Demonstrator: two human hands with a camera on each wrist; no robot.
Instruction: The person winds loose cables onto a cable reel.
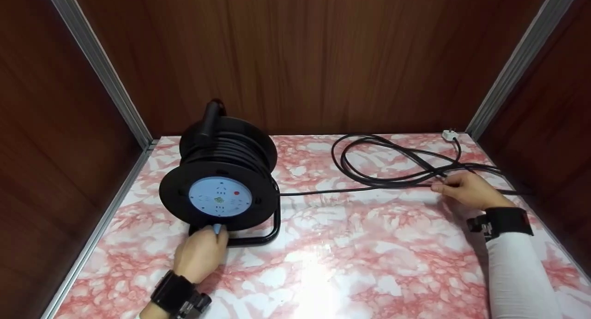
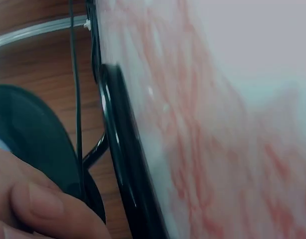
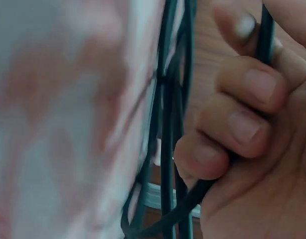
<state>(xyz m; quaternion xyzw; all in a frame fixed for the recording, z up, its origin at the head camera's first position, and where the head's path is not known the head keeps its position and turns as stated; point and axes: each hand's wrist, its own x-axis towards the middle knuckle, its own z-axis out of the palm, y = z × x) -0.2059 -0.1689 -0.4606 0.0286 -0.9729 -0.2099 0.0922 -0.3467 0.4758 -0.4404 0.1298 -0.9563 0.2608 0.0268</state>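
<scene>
The black extension-cable reel (image 1: 220, 196) stands on the red-and-white marbled tabletop (image 1: 369, 245); at the reel's near lower rim, the left hand (image 1: 201, 255) pinches its pale-blue knob (image 1: 217, 228). Well to the reel's right, the right hand (image 1: 472, 189) curls its fingers round the black cable (image 1: 401, 186), whose loose loops and white plug (image 1: 449, 135) also lie right of the reel
</scene>
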